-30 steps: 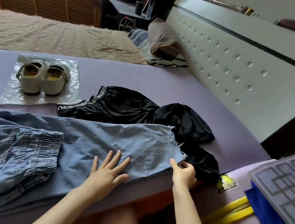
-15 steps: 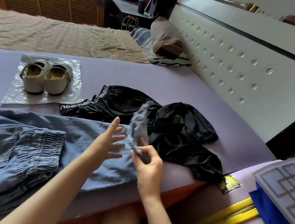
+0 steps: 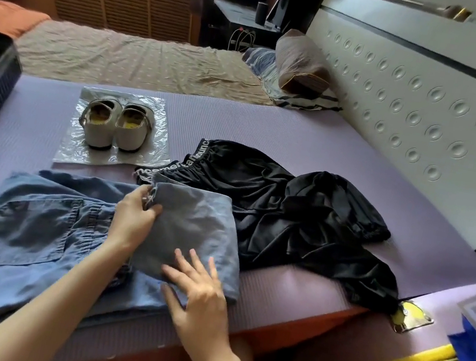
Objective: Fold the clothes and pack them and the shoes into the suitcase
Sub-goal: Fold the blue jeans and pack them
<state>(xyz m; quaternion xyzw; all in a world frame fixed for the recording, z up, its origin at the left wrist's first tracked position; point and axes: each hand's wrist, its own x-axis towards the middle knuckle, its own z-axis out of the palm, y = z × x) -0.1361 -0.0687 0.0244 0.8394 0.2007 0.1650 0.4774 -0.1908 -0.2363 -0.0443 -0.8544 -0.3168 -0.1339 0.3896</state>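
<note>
My left hand pinches the frayed hem of the jeans, mid-frame. My right hand lies flat on the folded leg just below it, fingers straight and spread.

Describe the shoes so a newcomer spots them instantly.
On the purple mat in the foreground, look far left for a shiny clear plastic sheet. The shoes stand on it side by side: a cream pair, unlike the blue trousers and the black garment nearby.
</note>
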